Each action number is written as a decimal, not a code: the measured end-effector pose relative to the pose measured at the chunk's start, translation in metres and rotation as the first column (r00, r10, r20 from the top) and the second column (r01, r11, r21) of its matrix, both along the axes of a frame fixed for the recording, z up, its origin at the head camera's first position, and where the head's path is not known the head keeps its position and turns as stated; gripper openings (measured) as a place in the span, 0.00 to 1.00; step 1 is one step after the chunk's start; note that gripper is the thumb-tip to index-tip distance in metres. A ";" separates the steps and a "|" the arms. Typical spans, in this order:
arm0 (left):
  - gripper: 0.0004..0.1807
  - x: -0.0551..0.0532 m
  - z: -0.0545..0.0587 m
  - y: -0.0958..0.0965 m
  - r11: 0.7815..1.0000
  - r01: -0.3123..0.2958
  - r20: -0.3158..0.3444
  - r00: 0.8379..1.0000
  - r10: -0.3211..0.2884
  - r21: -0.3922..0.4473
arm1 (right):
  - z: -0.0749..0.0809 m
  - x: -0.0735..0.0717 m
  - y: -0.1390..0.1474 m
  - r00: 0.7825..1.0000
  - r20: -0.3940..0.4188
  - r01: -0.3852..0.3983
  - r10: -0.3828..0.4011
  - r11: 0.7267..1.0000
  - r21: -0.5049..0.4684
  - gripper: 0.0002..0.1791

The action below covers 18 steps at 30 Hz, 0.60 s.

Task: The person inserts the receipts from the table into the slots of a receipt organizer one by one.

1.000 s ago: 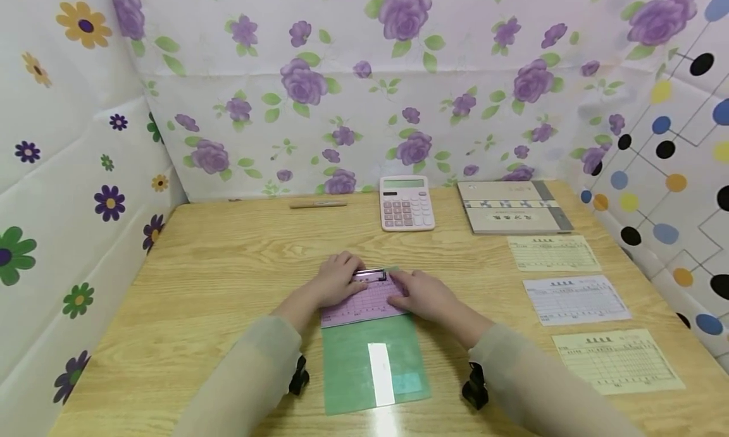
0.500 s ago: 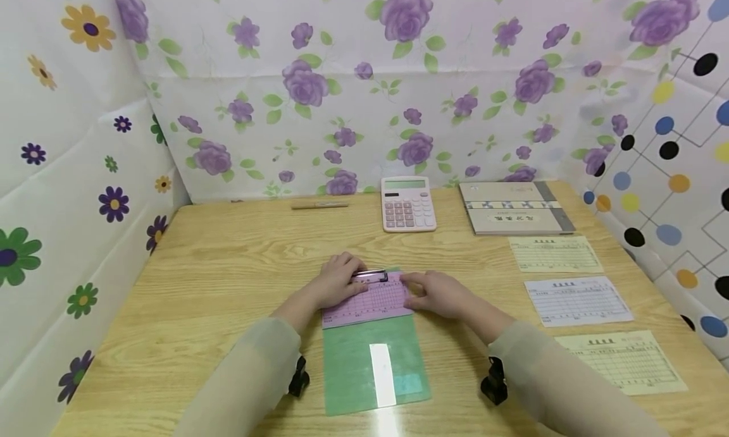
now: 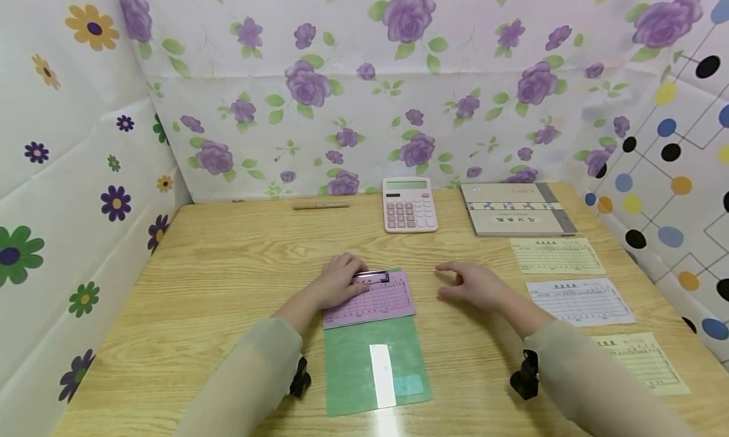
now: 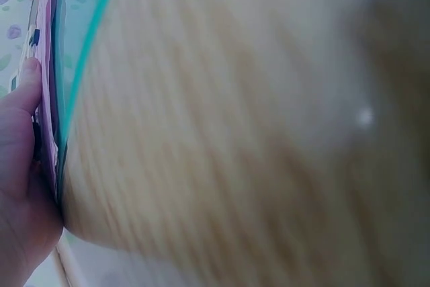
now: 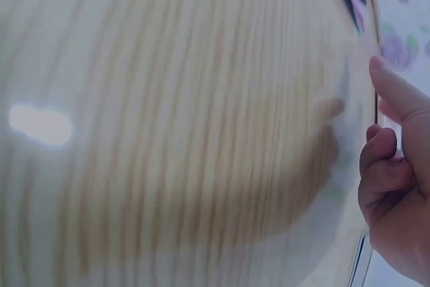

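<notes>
A green translucent clipboard [image 3: 376, 367] lies on the table with a pink printed slip [image 3: 378, 298] under its metal clip [image 3: 371, 276]. My left hand [image 3: 340, 282] grips the clipboard's upper left corner beside the clip, its thumb lying on the slip. In the left wrist view the thumb [image 4: 27, 89] shows over the pink paper's edge; the other fingers are mostly hidden. To the right of the clipboard, my right hand [image 3: 473, 286] is apart from it and holds nothing. The right wrist view shows that hand's fingers [image 5: 379, 149] loosely bent, with the index finger reaching forward.
Two yellow slips [image 3: 558, 255] and a white slip [image 3: 581, 301] lie in a column at the right, partly under my right forearm. Along the back are a wooden stick-like pen [image 3: 321, 205], a pink calculator [image 3: 409, 204] and a grey-beige book [image 3: 517, 209]. Patterned cloth walls [image 3: 319, 133] enclose the table.
My right hand has let go of the pink slip's right edge and moved right, away from the clipboard. The left hand has stayed in place.
</notes>
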State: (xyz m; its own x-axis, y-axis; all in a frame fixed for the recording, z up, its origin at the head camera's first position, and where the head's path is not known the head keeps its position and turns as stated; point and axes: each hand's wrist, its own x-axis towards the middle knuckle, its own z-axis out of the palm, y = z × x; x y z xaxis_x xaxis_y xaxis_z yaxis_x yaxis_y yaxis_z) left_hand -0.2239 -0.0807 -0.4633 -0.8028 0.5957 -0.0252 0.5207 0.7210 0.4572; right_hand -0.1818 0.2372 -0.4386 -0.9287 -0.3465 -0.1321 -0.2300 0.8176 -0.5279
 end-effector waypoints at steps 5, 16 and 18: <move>0.22 0.000 -0.001 0.000 1.000 -0.004 -0.002 1.000 0.004 -0.005 | -0.003 -0.006 0.029 0.999 -0.039 0.012 -0.012 1.000 -0.005 0.30; 0.22 0.001 0.000 -0.001 1.000 0.004 -0.001 1.000 -0.004 0.001 | -0.003 -0.006 0.092 0.994 -0.051 0.098 -0.097 0.995 0.009 0.32; 0.22 0.001 0.001 -0.001 1.000 0.003 0.002 1.000 -0.003 0.002 | -0.001 -0.005 0.101 0.993 -0.052 0.109 -0.108 0.994 0.021 0.33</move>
State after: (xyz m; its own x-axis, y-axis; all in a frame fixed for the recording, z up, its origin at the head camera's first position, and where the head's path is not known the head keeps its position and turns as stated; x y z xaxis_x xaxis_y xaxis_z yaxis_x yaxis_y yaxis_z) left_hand -0.2228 -0.0812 -0.4627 -0.8008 0.5984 -0.0257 0.5222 0.7185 0.4594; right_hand -0.1864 0.3383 -0.4395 -0.9664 -0.2406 -0.0909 -0.1652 0.8514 -0.4978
